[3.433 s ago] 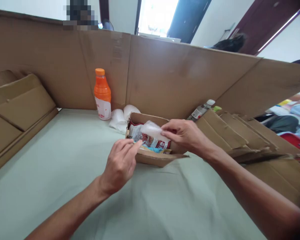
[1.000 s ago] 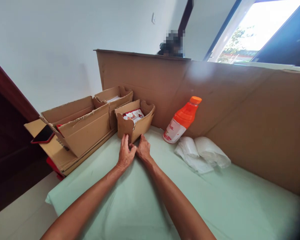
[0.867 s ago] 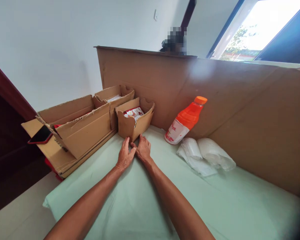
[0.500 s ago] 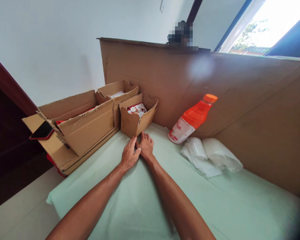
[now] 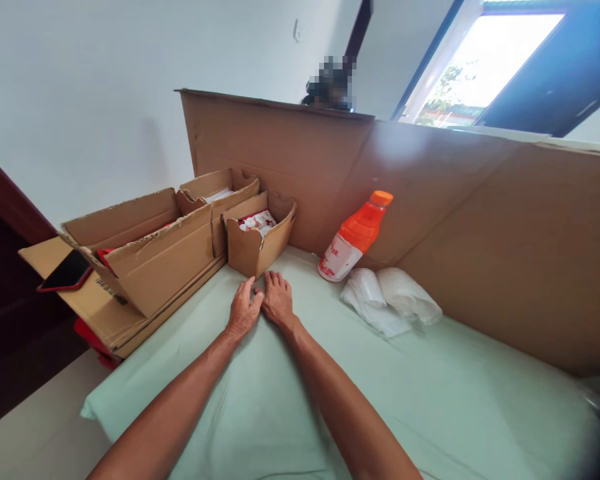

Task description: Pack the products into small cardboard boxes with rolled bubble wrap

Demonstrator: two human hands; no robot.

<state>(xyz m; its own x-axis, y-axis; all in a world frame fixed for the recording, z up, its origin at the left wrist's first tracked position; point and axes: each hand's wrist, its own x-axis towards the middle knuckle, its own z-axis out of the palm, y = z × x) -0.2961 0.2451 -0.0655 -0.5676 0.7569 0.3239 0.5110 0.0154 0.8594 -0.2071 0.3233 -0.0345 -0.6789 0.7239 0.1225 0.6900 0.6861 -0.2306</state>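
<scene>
My left hand (image 5: 244, 309) rests on the pale green cloth (image 5: 410, 407), its thumb apart from its fingers and nothing in it. Close beside it, my right hand (image 5: 279, 300) lies palm down with fingers stretched out, also holding nothing. Just beyond the fingertips stands a small open cardboard box (image 5: 263, 252) with a red and white printed packet (image 5: 258, 222) inside. To the right, an orange plastic bottle (image 5: 356, 237) with a pale label and orange cap stands upright, looking tilted in the view. In front of it lie bubble wrap rolls (image 5: 405, 297).
A long open cardboard box (image 5: 163, 270) with red contents sits at the left, and another box (image 5: 237, 190) behind it holds whitish items. A dark phone (image 5: 67, 271) lies on a cardboard flap. A tall cardboard panel (image 5: 460, 247) closes off the back. A blurred figure (image 5: 330, 83) shows behind it.
The view has turned slightly right, so the boxes, bottle and bubble wrap appear further left. My hands have moved a little apart at the thumbs and stay on the cloth.
</scene>
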